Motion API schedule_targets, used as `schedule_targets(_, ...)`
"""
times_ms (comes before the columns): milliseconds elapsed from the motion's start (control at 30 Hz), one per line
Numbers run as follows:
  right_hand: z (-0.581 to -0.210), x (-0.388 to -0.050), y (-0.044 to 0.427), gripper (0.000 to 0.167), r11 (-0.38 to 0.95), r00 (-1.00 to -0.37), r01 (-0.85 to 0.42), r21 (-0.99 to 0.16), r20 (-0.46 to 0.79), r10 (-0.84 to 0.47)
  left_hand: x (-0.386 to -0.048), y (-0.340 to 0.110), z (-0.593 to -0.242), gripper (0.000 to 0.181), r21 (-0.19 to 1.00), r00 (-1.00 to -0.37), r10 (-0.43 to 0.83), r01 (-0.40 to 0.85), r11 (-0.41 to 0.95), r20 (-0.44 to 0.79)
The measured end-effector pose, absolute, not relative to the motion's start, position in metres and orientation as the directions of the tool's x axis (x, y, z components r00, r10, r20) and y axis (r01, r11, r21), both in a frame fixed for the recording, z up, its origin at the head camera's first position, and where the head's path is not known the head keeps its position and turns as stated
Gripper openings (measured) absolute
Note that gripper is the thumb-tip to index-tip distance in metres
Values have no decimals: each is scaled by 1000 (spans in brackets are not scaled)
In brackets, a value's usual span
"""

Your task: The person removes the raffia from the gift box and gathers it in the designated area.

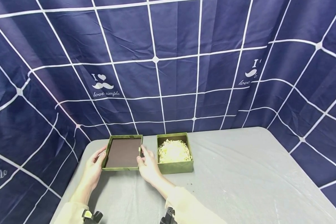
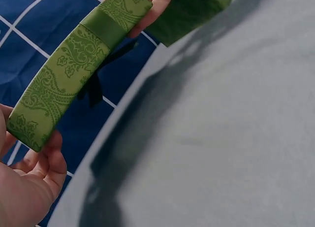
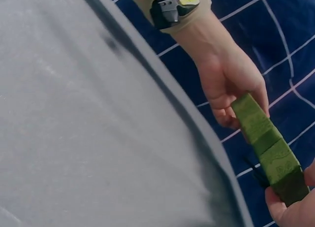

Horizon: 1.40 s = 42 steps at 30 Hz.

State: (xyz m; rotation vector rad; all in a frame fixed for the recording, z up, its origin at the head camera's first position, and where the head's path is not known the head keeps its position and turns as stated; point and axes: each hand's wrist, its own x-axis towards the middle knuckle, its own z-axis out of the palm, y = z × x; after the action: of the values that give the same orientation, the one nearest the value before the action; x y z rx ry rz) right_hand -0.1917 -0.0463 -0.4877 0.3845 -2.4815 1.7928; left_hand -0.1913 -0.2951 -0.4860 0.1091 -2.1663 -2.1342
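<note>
Both hands grip shallow green box at opposite sides; curtain reads "love simple".

A pale grey table with rounded corners spreads beneath the hands; ahead of them and to either side hang navy curtains with white grid lines and moustache prints.

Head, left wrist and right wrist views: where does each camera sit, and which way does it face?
Head: on the head, facing forward and down at the shallow tray; left grip, right grip and forearms show.
Left wrist: on that wrist, facing the tray's side; both grips show partly.
Right wrist: likewise, facing table and tray; grips and left forearm show.
Both wrist views share the tray's green side.
</note>
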Motion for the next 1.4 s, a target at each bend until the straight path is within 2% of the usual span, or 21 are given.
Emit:
schedule_targets(300,-505,-192,-47,56,237,-982,-141,-961,106,-155,-192,-298,-500,55,990,-985,-145,-104,98,-89)
schedule_targets(567,-515,-192,-51,62,228,-980,-115,-967,73,-183,-196,-298,-512,52,972,-970,-170,-195,131,-171)
schedule_targets(833,-522,-194,-47,60,243,-975,-123,-962,71,-210,-195,-297,-515,48,972,-971,-207,-156,174,-119)
schedule_targets(1033,-524,-196,-46,60,267,-974,-136,-954,80,-210,-195,-302,-518,51,978,-978,-179,-133,158,-104)
schedule_targets(1400,-523,-195,-47,60,284,-979,-132,-950,80,-187,-193,-304,-515,54,967,-987,-128,-128,218,-101)
